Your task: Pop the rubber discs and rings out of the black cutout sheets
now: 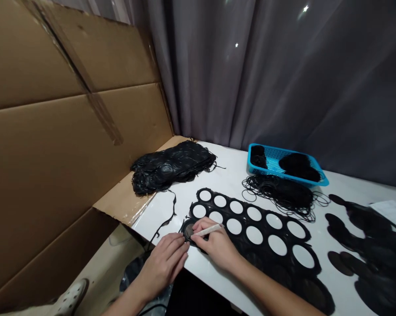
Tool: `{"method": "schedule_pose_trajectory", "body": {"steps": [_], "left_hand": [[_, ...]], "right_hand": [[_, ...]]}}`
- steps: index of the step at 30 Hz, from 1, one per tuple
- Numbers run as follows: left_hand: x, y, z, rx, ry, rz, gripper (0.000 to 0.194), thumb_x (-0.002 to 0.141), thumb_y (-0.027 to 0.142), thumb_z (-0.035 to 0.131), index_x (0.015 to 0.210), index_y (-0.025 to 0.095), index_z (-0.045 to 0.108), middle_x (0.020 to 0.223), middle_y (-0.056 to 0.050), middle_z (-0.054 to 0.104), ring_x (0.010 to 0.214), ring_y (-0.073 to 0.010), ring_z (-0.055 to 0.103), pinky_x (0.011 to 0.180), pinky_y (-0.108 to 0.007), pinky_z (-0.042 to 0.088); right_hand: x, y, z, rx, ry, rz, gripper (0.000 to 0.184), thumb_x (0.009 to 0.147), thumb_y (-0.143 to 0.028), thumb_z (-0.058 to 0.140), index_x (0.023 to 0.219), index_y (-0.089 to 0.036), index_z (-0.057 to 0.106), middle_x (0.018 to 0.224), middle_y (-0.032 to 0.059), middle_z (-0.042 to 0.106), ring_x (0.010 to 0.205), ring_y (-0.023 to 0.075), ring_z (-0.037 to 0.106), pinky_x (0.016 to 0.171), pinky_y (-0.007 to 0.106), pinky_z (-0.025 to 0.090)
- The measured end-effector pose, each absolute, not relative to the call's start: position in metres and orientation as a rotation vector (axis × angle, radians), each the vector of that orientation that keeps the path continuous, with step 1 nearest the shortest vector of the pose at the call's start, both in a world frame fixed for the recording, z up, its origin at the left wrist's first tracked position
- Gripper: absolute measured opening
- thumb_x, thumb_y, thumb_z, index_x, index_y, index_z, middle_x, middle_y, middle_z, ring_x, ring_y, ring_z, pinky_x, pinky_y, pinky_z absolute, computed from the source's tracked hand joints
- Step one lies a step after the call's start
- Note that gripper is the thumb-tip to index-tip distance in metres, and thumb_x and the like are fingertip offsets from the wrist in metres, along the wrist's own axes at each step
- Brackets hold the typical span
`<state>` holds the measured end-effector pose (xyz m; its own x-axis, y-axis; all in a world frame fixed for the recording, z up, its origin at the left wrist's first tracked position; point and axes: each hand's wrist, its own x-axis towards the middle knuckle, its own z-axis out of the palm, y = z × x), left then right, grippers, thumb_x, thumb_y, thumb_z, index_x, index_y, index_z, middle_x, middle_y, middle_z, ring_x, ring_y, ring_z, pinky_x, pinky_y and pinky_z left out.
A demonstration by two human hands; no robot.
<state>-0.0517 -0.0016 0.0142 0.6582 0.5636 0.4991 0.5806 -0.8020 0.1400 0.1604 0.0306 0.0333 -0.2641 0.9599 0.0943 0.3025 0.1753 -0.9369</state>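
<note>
A black rubber-like sheet (262, 218) with rows of round holes lies on the white table, and white shows through the two far rows. In its near row the discs still fill the circles. My right hand (214, 243) grips a slim white pen-like tool (208, 229), its tip at the leftmost near circle (189, 229). What kind of tip it has is too small to tell. My left hand (167, 259) rests with fingers stretched out at the sheet's left corner, beside that circle and the table edge. A thin black strip (174, 206) trails off to the left.
A thick stack of black sheets (173, 164) sits at the back left on cardboard. Tall cardboard panels (69, 131) stand left. Behind the sheet are a pile of thin black rings (280, 193) and a blue basket (273, 154) holding black pieces. Loose black discs (376, 237) spread on the right.
</note>
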Motion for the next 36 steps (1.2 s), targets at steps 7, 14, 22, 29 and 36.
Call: {"method": "schedule_pose_trajectory", "body": {"steps": [7,14,22,29,36], "left_hand": [[-0.05,0.001,0.016,-2.832,-1.009,-0.818,0.024,0.099,0.013,0.053,0.121,0.013,0.061,0.11,-0.012,0.069,0.108,-0.0251,0.064,0.096,-0.042,0.054],[-0.049,0.003,0.016,-2.831,-1.016,-0.816,0.022,0.099,0.01,0.048,0.117,0.014,0.061,0.107,-0.012,0.069,0.105,-0.0245,0.063,0.093,-0.04,0.054],[-0.041,0.001,0.027,-2.871,-1.08,-0.746,0.021,0.1,0.012,0.047,0.115,0.015,0.062,0.109,-0.012,0.066,0.104,-0.0253,0.062,0.092,-0.043,0.054],[-0.021,-0.014,0.023,-3.022,-0.923,-0.64,0.035,0.098,0.018,0.052,0.133,0.014,0.057,0.128,-0.015,0.063,0.124,-0.0285,0.057,0.107,-0.047,0.05],[-0.021,-0.014,0.018,-3.015,-0.95,-0.668,0.035,0.096,0.014,0.055,0.131,0.014,0.058,0.126,-0.015,0.064,0.123,-0.0293,0.058,0.105,-0.047,0.052]], "right_hand": [[0.153,0.02,0.033,-1.156,-2.044,0.823,0.017,0.087,-0.004,0.06,0.081,-0.02,0.057,0.093,0.0034,0.066,0.086,0.0177,0.061,0.078,0.029,0.048],[0.172,0.045,0.041,-1.304,-2.259,0.205,0.024,0.094,-0.003,0.042,0.091,-0.02,0.058,0.089,0.0089,0.065,0.085,0.0254,0.057,0.079,0.038,0.046],[0.222,0.026,0.054,-1.354,-1.809,0.996,0.016,0.098,-0.023,0.047,0.084,-0.024,0.053,0.093,0.0018,0.069,0.087,0.0189,0.065,0.077,0.029,0.048],[0.21,-0.002,0.043,-1.318,-1.76,1.101,0.016,0.094,-0.019,0.053,0.079,-0.022,0.055,0.095,0.0004,0.068,0.093,0.018,0.064,0.084,0.03,0.046],[0.206,0.0,0.04,-1.278,-1.81,1.068,0.019,0.09,-0.014,0.056,0.074,-0.022,0.05,0.095,0.0013,0.065,0.097,0.0202,0.059,0.087,0.034,0.045]]}}
